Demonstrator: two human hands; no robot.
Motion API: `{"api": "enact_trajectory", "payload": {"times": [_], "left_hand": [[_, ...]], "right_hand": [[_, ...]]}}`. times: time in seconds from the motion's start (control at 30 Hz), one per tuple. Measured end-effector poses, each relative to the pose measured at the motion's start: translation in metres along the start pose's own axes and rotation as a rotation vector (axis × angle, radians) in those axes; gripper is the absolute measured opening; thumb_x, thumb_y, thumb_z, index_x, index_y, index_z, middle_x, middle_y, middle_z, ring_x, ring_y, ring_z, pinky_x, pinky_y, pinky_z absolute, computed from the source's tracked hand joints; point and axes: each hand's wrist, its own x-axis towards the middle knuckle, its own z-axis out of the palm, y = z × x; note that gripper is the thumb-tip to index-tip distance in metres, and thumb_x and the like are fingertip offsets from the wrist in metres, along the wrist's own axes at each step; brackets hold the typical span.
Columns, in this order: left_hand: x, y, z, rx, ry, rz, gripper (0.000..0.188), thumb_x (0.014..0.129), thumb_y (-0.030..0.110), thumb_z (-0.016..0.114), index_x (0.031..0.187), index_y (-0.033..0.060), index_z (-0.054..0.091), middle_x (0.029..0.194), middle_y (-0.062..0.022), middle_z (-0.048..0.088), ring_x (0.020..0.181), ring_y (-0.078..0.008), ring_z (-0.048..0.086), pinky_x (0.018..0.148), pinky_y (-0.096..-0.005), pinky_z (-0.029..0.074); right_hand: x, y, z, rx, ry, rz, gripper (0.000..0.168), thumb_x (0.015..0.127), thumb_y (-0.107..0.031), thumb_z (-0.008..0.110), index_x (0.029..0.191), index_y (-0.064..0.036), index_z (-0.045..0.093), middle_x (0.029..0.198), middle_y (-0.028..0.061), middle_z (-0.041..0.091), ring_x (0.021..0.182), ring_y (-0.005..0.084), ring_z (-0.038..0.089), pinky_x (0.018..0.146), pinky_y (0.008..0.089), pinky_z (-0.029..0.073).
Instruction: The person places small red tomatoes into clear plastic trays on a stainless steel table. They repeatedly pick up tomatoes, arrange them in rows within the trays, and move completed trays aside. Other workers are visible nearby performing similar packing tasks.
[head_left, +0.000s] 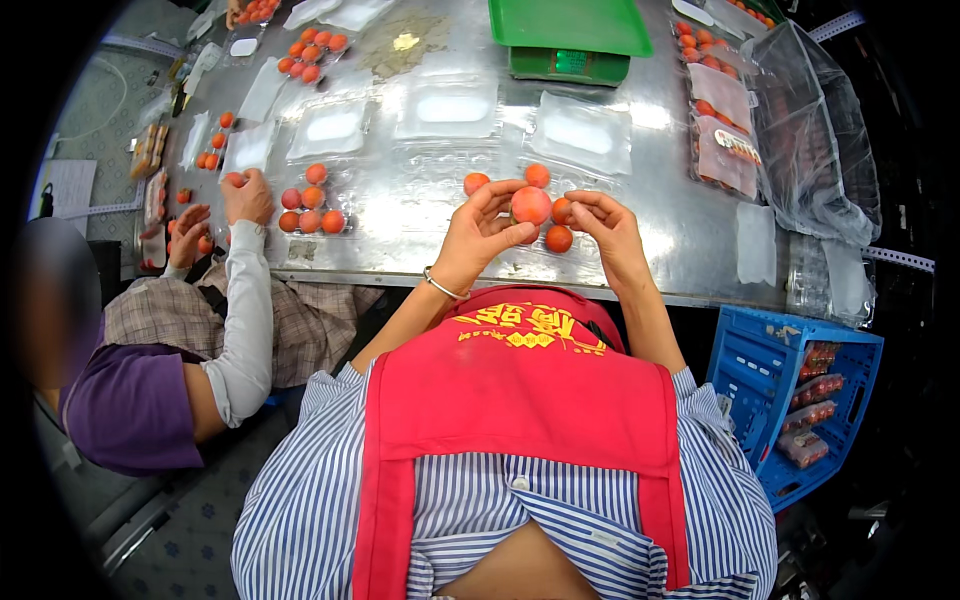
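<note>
Red tomatoes lie in a clear plastic tray on the metal table (664, 165) in front of me. My left hand (487, 225), with a bangle at the wrist, holds a large tomato (531, 205) between thumb and fingers above the tray. A further red tomato shows partly beneath it. The thumb and fingertips of my right hand (607, 229) are at a smaller tomato (561, 211), partly covered by them; whether they grip it is unclear. Around the hands lie a tomato (476, 183) at the left, one at the top (537, 175) and one below (559, 239).
Clear trays with white pads (583, 133) lie farther back, near a green scale (570, 66). Filled tomato trays (311, 199) stand left, beside a co-worker's hands (247, 196). At right are packed trays (726, 154), a plastic bag (814, 127) and a blue crate (754, 382).
</note>
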Motion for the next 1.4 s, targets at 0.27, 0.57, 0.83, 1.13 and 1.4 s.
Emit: {"api": "enact_trajectory", "payload": {"times": [0.27, 0.57, 0.83, 1.13, 1.4], "left_hand": [[-0.001, -0.008, -0.009, 0.260, 0.030, 0.242, 0.055, 0.084, -0.003, 0.077, 0.133, 0.0016, 0.054, 0.132, -0.0091, 0.056, 0.121, -0.0198, 0.060, 0.100, -0.0338, 0.054], [-0.005, -0.008, -0.014, 0.673, 0.096, 0.468, 0.060, 0.079, -0.006, 0.077, 0.133, 0.0055, 0.054, 0.133, -0.0113, 0.053, 0.122, -0.0232, 0.060, 0.099, -0.0344, 0.053], [-0.011, -0.012, -0.019, 0.699, 0.194, 0.441, 0.064, 0.080, -0.010, 0.069, 0.140, 0.0065, 0.050, 0.133, -0.0119, 0.054, 0.121, -0.0245, 0.060, 0.100, -0.0368, 0.053], [-0.052, -0.041, -0.066, 0.434, 0.582, 0.132, 0.041, 0.092, -0.005, 0.057, 0.132, 0.0015, 0.053, 0.118, -0.0093, 0.064, 0.103, -0.0133, 0.061, 0.090, -0.0288, 0.054], [-0.065, -0.054, -0.090, 0.336, 0.690, 0.107, 0.037, 0.093, -0.003, 0.059, 0.129, 0.0033, 0.057, 0.114, -0.0084, 0.067, 0.098, -0.0128, 0.062, 0.082, -0.0271, 0.053]], "right_hand": [[0.000, -0.006, 0.027, 0.031, -0.115, 0.021, 0.034, 0.099, -0.020, 0.068, 0.126, 0.001, 0.065, 0.111, 0.0103, 0.073, 0.102, 0.0140, 0.069, 0.090, 0.0274, 0.053], [-0.001, -0.013, 0.057, 0.010, -0.147, -0.052, 0.040, 0.092, -0.010, 0.075, 0.128, 0.001, 0.063, 0.107, 0.0068, 0.071, 0.097, 0.0125, 0.068, 0.082, 0.0256, 0.055], [0.007, -0.001, 0.064, -0.384, 0.006, -0.304, 0.044, 0.080, -0.010, 0.083, 0.119, -0.002, 0.066, 0.105, 0.0081, 0.070, 0.089, 0.0152, 0.068, 0.078, 0.0286, 0.053], [0.052, 0.017, 0.093, -0.810, 0.039, -0.561, 0.043, 0.075, -0.013, 0.084, 0.114, -0.005, 0.066, 0.102, 0.0097, 0.068, 0.094, 0.0257, 0.066, 0.081, 0.0381, 0.053], [0.118, 0.060, 0.140, -1.273, -0.122, -0.733, 0.035, 0.073, -0.017, 0.082, 0.104, -0.010, 0.068, 0.109, 0.0048, 0.065, 0.111, 0.0274, 0.056, 0.097, 0.0431, 0.040]]}}
